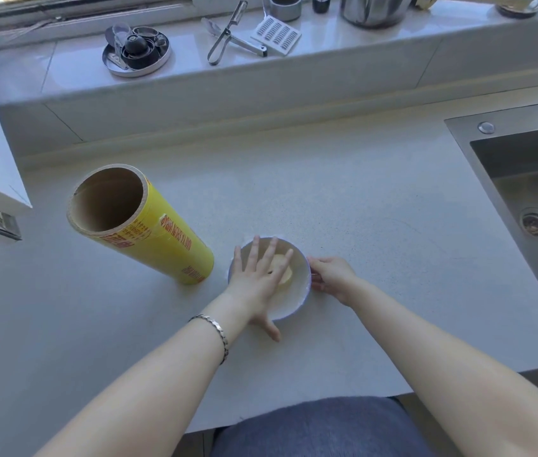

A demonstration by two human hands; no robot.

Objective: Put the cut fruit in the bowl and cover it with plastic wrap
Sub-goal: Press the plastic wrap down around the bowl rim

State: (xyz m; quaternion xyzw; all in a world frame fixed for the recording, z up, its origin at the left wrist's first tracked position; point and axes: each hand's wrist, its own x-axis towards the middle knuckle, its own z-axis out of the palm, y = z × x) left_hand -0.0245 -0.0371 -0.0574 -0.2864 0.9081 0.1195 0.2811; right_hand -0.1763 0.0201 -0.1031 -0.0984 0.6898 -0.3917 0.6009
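At the bowl, my left hand (pixel 257 278): it lies flat over the top with the fingers straight and spread, the thumb reaching toward me past the near rim.
Right hand (pixel 332 278): its fingers are curled against the bowl's right wall and hold it there. I cannot tell whether they also pinch the film.
Bracelet (pixel 216 334): a metal link band on my left wrist.
Bowl (pixel 289 310): white, upright on the table, near the front edge and about midway across.
Cut fruit (pixel 285 275): a pale yellow piece inside the bowl, partly hidden under my left fingers.
Plastic wrap (pixel 297 288): a thin hazy film appears to lie across the bowl's mouth, with a loose edge showing at the far left rim.
Roll (pixel 168 245): a yellow roll of wrap with red print, standing on end just left of the bowl, its open cardboard core facing up.
Table (pixel 327 179): pale and speckled, carrying the bowl and the roll.
Sink (pixel 465 133): a steel basin set in at the right, well apart from the bowl.
Windowsill (pixel 343 57): at the far side, it holds a round tin (pixel 136 51) of small parts, a peeler (pixel 225 37), a white grater (pixel 276 36) and a steel pot (pixel 373 8).
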